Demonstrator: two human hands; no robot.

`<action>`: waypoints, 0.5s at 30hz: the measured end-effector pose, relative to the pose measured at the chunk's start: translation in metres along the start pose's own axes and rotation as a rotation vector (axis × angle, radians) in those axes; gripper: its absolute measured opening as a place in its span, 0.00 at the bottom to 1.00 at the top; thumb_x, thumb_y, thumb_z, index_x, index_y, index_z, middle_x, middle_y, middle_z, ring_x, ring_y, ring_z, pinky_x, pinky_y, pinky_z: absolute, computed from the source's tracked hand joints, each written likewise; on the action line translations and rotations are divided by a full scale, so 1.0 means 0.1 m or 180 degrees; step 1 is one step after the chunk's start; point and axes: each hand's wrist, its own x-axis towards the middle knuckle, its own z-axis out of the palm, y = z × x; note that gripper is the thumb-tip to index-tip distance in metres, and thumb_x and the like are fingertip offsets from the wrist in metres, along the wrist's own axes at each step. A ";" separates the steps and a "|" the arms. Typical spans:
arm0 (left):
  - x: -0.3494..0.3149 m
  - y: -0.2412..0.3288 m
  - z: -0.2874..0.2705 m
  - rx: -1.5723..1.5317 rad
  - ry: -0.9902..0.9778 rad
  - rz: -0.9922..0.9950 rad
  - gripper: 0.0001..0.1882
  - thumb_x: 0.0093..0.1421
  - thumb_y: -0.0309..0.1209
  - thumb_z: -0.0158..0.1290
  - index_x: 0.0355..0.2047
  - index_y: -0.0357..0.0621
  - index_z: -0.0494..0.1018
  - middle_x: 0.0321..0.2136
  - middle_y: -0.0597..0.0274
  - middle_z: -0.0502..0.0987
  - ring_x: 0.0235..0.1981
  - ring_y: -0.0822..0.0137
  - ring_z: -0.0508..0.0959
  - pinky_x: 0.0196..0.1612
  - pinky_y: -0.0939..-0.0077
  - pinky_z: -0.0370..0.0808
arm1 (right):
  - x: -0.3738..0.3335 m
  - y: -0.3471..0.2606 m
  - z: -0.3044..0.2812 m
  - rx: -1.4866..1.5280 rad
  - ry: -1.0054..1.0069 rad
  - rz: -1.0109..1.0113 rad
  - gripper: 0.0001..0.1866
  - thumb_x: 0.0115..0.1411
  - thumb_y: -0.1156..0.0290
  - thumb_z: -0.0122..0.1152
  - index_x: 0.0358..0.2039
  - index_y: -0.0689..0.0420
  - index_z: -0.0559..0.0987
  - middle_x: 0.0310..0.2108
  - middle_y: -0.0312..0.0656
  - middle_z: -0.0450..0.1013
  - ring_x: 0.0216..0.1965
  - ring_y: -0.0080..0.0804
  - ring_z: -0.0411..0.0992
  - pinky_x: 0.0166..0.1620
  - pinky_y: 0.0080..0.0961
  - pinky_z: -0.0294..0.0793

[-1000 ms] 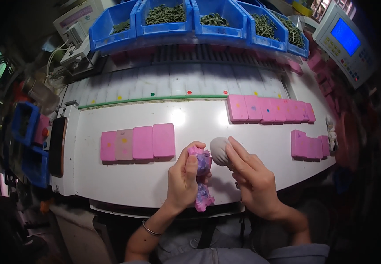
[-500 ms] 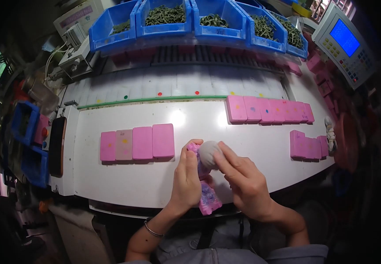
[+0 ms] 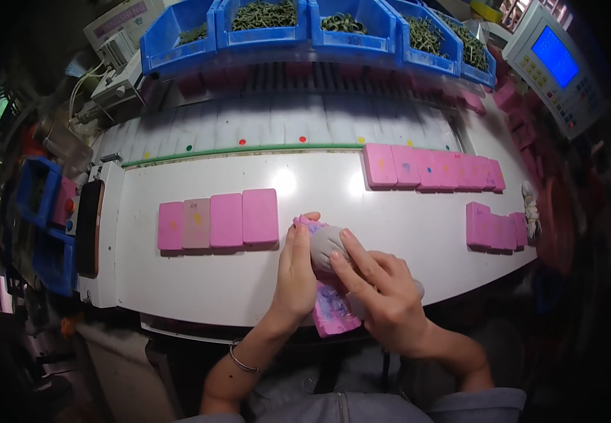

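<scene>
My left hand (image 3: 294,278) is wrapped round a pink rubber mould (image 3: 335,314) over the near part of the table. The mould's exposed face is hollowed and stained bluish purple, and its lower end shows below my fingers. A grey rounded pouch (image 3: 325,247), apparently cloth, is gripped by my right hand (image 3: 391,299). Its bulging end presses against the upper part of the mould, and a grey end sticks out behind my right hand. The pouch and my fingers hide the middle of the mould.
Pink blocks (image 3: 260,216) stand in a row at left, one duller. More pink blocks (image 3: 418,168) line the back right, and a shorter group (image 3: 490,227) sits at right. Blue bins (image 3: 263,46) hold green pieces at the back. A keypad panel (image 3: 552,67) stands far right.
My right hand has shifted the pouch slightly left and down against the mould. Its fingers are now more spread over the pouch. The view has tilted a little.
</scene>
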 end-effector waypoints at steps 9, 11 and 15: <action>-0.05 0.31 0.09 0.0307 0.0311 0.0996 0.27 0.66 0.47 0.38 0.54 0.34 0.57 0.37 0.51 0.74 0.33 0.66 0.77 0.31 0.77 0.76 | -0.10 -0.09 -0.14 0.0294 -0.0543 0.0178 0.35 0.35 0.84 0.53 0.51 0.61 0.72 0.56 0.51 0.64 0.37 0.39 0.70 0.40 0.27 0.68; -0.02 0.30 0.09 0.0109 0.0419 0.0852 0.26 0.66 0.46 0.38 0.53 0.35 0.57 0.36 0.50 0.75 0.31 0.66 0.77 0.30 0.78 0.76 | -0.10 -0.09 -0.17 0.0357 -0.0412 0.0277 0.34 0.35 0.84 0.52 0.50 0.59 0.74 0.55 0.49 0.66 0.36 0.38 0.69 0.39 0.26 0.68; 0.01 0.30 0.06 -0.0348 0.0310 0.0785 0.24 0.66 0.45 0.38 0.52 0.36 0.58 0.34 0.50 0.75 0.28 0.69 0.76 0.28 0.79 0.74 | -0.22 -0.12 -0.11 0.0141 -0.0171 0.0084 0.33 0.35 0.83 0.53 0.49 0.58 0.74 0.54 0.46 0.67 0.36 0.36 0.69 0.41 0.26 0.66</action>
